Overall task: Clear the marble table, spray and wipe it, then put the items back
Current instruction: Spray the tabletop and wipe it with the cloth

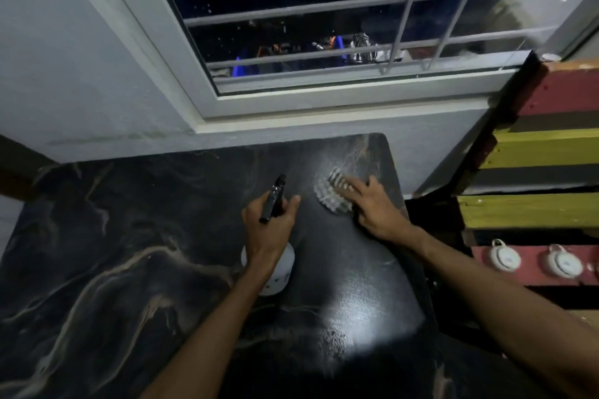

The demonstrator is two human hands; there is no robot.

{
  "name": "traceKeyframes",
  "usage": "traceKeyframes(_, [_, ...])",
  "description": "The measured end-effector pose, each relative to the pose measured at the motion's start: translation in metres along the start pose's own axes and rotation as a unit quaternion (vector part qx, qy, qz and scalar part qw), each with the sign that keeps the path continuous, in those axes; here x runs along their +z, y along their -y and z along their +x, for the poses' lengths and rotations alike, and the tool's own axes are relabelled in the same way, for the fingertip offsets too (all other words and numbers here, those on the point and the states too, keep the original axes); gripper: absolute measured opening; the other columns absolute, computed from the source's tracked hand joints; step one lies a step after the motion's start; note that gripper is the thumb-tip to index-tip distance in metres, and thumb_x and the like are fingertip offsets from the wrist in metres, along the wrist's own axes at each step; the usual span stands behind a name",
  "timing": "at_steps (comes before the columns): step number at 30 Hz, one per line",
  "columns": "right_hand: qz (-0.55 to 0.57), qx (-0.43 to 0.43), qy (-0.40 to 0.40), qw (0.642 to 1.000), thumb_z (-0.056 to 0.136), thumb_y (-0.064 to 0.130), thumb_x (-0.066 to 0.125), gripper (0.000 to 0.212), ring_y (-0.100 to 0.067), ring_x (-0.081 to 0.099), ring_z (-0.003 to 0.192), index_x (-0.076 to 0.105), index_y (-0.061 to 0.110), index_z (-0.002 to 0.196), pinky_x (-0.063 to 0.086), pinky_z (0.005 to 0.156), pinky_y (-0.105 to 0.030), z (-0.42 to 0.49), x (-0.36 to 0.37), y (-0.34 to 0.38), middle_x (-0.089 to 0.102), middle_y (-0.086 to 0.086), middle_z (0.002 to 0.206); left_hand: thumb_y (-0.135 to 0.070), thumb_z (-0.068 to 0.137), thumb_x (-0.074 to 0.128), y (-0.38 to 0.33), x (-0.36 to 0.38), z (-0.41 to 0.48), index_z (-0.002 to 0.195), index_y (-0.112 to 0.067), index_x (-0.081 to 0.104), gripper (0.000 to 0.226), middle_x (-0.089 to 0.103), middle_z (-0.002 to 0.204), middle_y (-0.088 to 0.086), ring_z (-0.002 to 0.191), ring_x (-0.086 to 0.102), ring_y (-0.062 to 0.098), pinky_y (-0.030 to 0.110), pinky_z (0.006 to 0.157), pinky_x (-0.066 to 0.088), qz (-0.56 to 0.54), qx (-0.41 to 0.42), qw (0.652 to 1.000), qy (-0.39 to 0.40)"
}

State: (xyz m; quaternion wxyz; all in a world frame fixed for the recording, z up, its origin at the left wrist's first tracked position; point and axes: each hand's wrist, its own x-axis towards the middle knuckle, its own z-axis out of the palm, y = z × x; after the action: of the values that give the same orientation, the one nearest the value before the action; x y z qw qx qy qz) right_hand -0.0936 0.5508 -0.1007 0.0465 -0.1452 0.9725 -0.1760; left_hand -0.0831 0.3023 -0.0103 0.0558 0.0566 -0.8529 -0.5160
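Head-worn view, down over table (97, 236)

The left hand (269, 227) covered the neck of the bottle (277, 272), so only the black head and part of the white body showed. The marks on that body were too small to read. The right hand (372, 207) hid the right part of the cloth (330, 194), which was blurred. The table (97, 236) ran off the left and near edges, and both forearms ran off the near edge. Things behind the window (291, 10) glass were dark and unclear. The white round things (504, 257) at right could not be told.
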Motion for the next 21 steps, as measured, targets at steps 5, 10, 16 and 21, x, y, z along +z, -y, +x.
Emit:
traceKeyframes(5, [0.016, 0.180, -0.089, 0.980, 0.065, -0.001, 0.055, 0.079, -0.041, 0.048, 0.106, 0.052, 0.014, 0.142, 0.034, 0.087, -0.036, -0.044, -0.011, 0.007, 0.042, -0.018, 0.151, -0.019, 0.084, 0.080, 0.012, -0.029, -0.034, 0.060, -0.008, 0.061, 0.032, 0.061, 0.053, -0.005, 0.053, 0.059, 0.004, 0.016, 0.055, 0.046, -0.004, -0.037, 0.999, 0.005])
traceKeyframes(10, [0.024, -0.028, 0.025, 0.999, 0.077, 0.009, 0.031, 0.076, -0.013, 0.030, 0.096, 0.040, 0.030, 0.150, 0.036, 0.080, -0.030, -0.126, 0.039, 0.109, 0.031, 0.000, 0.160, -0.024, 0.083, 0.080, 0.030, -0.066, -0.073, 0.060, -0.011, 0.058, 0.034, 0.063, 0.059, 0.003, 0.055, 0.062, 0.015, 0.028, 0.058, 0.051, -0.028, -0.073, 0.997, 0.014])
traceKeyframes(16, [0.052, 0.353, -0.099, 0.929, 0.077, -0.001, 0.058, 0.062, -0.046, 0.047, 0.112, 0.056, 0.013, 0.137, 0.032, 0.097, -0.042, -0.085, 0.033, 0.119, 0.039, -0.015, 0.152, -0.025, 0.084, 0.077, 0.061, -0.116, -0.112, 0.055, -0.009, 0.054, 0.040, 0.060, 0.052, 0.007, 0.053, 0.062, 0.026, 0.043, 0.057, 0.055, -0.013, -0.088, 0.996, 0.013])
traceKeyframes(21, [-0.003, 0.212, -0.031, 0.977, 0.080, 0.006, 0.060, 0.065, -0.041, 0.044, 0.120, 0.050, 0.016, 0.144, 0.029, 0.099, -0.038, -0.034, 0.056, 0.185, 0.037, -0.016, 0.153, -0.019, 0.082, 0.083, 0.089, -0.171, -0.121, 0.047, -0.016, 0.046, 0.051, 0.046, 0.044, -0.007, 0.043, 0.043, 0.008, 0.026, 0.050, 0.041, -0.006, -0.076, 0.997, -0.015])
